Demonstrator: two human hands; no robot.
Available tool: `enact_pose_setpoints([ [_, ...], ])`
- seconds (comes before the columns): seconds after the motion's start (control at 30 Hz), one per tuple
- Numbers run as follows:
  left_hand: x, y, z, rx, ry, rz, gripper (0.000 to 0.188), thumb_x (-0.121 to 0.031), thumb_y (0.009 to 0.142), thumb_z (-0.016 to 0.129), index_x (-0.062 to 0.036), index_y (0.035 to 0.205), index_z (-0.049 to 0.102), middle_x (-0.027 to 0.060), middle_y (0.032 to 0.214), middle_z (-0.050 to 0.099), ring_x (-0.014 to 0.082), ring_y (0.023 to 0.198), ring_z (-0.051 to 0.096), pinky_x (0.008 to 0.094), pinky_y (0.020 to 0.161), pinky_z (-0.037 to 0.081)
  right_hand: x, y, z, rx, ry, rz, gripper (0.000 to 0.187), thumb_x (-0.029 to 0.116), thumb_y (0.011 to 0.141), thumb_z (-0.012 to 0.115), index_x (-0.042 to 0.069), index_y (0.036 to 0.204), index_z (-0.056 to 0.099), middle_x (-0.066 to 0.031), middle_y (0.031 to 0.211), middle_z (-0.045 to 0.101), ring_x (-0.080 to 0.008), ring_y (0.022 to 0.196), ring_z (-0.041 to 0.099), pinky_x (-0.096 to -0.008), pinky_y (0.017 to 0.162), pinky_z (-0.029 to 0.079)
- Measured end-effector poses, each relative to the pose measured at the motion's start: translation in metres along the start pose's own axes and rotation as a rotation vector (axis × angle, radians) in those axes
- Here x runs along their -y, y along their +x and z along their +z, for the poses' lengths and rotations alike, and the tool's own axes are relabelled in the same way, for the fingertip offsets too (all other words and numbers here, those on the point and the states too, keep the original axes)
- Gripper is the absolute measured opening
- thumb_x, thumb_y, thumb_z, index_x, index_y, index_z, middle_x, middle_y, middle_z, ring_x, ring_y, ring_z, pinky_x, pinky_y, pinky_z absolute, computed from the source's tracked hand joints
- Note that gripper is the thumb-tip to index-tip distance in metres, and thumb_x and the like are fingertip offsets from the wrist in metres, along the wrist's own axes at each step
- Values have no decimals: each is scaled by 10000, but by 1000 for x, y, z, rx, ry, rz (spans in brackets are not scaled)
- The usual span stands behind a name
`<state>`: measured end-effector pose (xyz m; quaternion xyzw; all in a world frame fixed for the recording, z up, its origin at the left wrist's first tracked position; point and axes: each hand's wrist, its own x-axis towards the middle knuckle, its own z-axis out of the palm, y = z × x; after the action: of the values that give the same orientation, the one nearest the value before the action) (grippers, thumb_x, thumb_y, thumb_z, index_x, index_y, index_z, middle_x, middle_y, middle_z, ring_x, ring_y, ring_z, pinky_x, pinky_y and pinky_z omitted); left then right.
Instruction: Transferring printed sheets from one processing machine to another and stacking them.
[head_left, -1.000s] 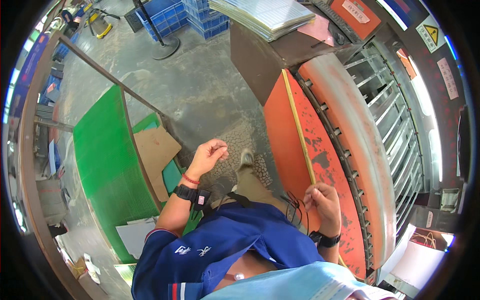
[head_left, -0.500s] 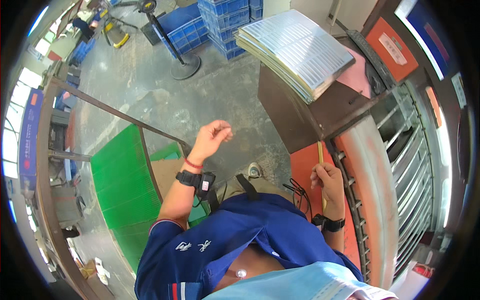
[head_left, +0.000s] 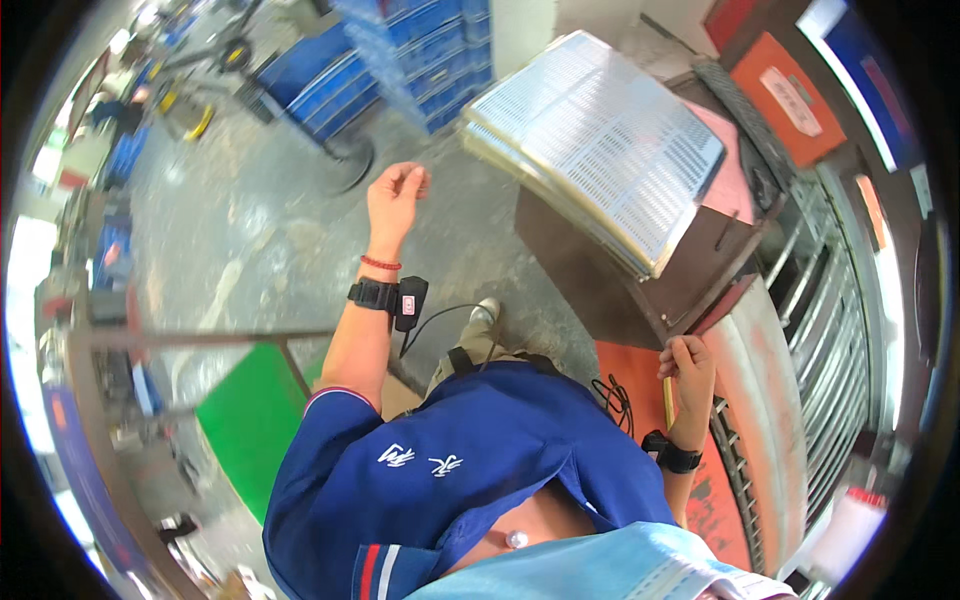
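Observation:
My left hand (head_left: 395, 205) is raised over the grey floor with its fingers curled in, and nothing shows in it. My right hand (head_left: 688, 365) is closed, thumb against fingers, by the near corner of a brown cabinet (head_left: 580, 270). What it may hold is hidden. Just below its fingers a thin yellow strip (head_left: 669, 395) shows against an orange machine panel (head_left: 640, 380); I cannot tell whether the hand touches it. On the cabinet lies a tilted stack of thin slotted sheets (head_left: 610, 130), apart from both hands.
A machine with silver bars (head_left: 835, 330) stands at my right. Blue crates (head_left: 440, 60) are stacked at the back beside a black stand's round base (head_left: 352, 165). To my left is a green panel (head_left: 255, 410) by a brown frame. A cable (head_left: 435, 315) hangs from my left wrist device.
My left hand has moved farther forward, and its fingers are more curled. The right hand has shifted forward and right, toward the cabinet corner. The whole view has turned, and my body has stepped forward.

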<state>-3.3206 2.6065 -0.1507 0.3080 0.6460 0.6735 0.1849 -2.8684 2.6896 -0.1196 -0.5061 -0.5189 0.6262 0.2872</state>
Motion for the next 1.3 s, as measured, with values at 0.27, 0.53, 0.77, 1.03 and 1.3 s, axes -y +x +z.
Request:
enact_pose_setpoints([
  [0.27,22,127,54,188,652,308,315,-271,817,577,-29,1018,596,159,962,620,283,842,600,353,690,478,9,13,41,-269,-54,18,215,191,862,557,-21,889,582,-61,693,592,-101,564,544,-230,512,459],
  [0.53,25,119,77,344,1009,516,343,-258,813,533,4,1032,568,180,1026,577,332,955,550,420,786,447,23,65,65,-371,-227,-47,263,215,850,580,-29,947,584,-45,737,590,-89,633,545,-220,518,461],
  [0.77,24,83,78,323,1200,648,383,-270,834,509,9,1094,546,181,1171,524,306,1141,454,456,939,348,16,118,43,-584,-404,-44,347,268,810,624,-36,976,600,-26,692,565,-71,541,505,-227,446,447],
  [1.03,6,59,58,618,833,707,295,-215,817,556,-34,1046,593,159,1089,578,294,1105,495,409,914,397,-6,94,-15,-366,112,110,244,198,862,550,-14,983,563,34,577,436,-60,474,409,-195,416,348],
  [1.3,17,123,37,167,716,435,364,-274,754,645,5,979,583,170,931,625,331,866,599,378,739,476,-39,17,-45,-666,200,82,269,210,884,522,-28,1005,551,-16,706,571,-79,552,513,-200,457,421],
])
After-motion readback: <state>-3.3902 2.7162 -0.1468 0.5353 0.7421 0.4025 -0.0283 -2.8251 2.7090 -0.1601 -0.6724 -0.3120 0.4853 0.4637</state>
